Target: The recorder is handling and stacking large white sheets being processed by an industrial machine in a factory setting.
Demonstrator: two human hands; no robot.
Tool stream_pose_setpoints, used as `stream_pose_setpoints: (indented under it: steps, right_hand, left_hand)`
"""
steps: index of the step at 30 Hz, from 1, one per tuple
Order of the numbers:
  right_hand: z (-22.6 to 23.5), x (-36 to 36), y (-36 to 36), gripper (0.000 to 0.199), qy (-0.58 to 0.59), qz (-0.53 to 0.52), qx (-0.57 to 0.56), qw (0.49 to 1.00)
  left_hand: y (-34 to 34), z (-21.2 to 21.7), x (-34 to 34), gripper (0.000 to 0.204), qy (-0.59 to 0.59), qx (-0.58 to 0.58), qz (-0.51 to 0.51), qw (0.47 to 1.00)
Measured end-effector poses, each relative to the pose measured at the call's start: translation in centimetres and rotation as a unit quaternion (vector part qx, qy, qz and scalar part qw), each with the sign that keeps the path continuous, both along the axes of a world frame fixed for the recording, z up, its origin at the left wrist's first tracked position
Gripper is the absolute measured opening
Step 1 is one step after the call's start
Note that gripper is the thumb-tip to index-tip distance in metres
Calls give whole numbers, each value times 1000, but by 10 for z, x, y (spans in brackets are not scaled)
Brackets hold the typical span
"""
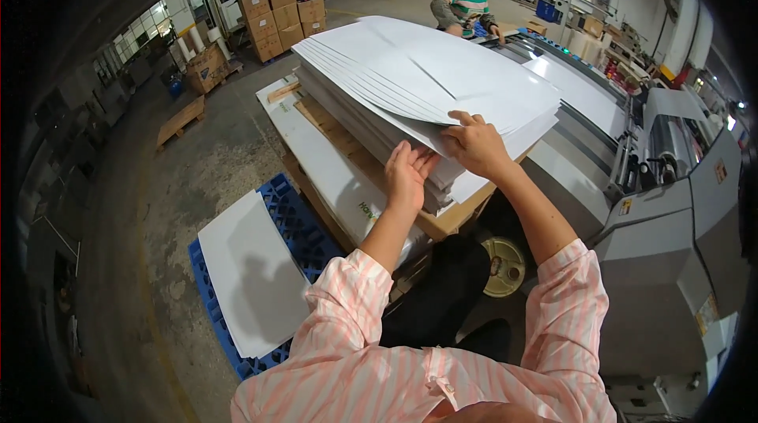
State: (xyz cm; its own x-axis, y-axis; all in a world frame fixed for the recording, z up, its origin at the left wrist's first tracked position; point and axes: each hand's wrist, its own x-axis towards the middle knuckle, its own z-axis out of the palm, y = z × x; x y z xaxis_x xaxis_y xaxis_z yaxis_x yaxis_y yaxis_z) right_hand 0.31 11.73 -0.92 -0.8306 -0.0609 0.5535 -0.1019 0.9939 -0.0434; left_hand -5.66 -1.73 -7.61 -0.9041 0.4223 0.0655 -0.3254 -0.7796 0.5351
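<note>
A tall stack of large white sheets (pixel 426 67) rests on a wooden pallet in front of me. The upper sheets are fanned out and lifted at the near corner. My left hand (pixel 408 174) presses palm-first against the near edge of the stack, fingers up. My right hand (pixel 474 145) grips the raised corner of the top bundle of sheets, thumb on top. Both forearms in pink striped sleeves reach up from the lower edge.
A grey sheet-feeding machine (pixel 671 210) runs along the right. A blue plastic pallet (pixel 296 221) with a white board (pixel 253 269) lies on the floor at lower left. Another person (pixel 464 3) in a striped top works at the far end. Cardboard boxes (pixel 280 16) stand at the back.
</note>
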Motion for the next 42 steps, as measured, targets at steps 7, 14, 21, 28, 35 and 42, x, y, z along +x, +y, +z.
stream_pose_setpoints:
  steps: [7,14,21,28,35,42]
  right_hand:
    - [15,-1,-14,35,-113,-71,-40,990]
    - [19,-9,-17,34,96,-143,71,982]
    - [1,5,15,11,160,71,79,981]
    - [17,-29,22,46,22,-11,-498,867]
    - [7,-18,34,35,149,16,-381,912]
    - [-23,1,20,23,42,74,-112,990]
  left_hand:
    - [5,-12,-8,18,39,3,-33,999]
    - [6,-6,-10,28,56,-71,11,996]
    - [10,8,7,43,48,-190,79,977]
    - [13,-8,9,22,141,-242,18,960]
    - [13,-6,18,19,169,-243,13,955]
    - [9,-14,10,13,178,-264,-13,948]
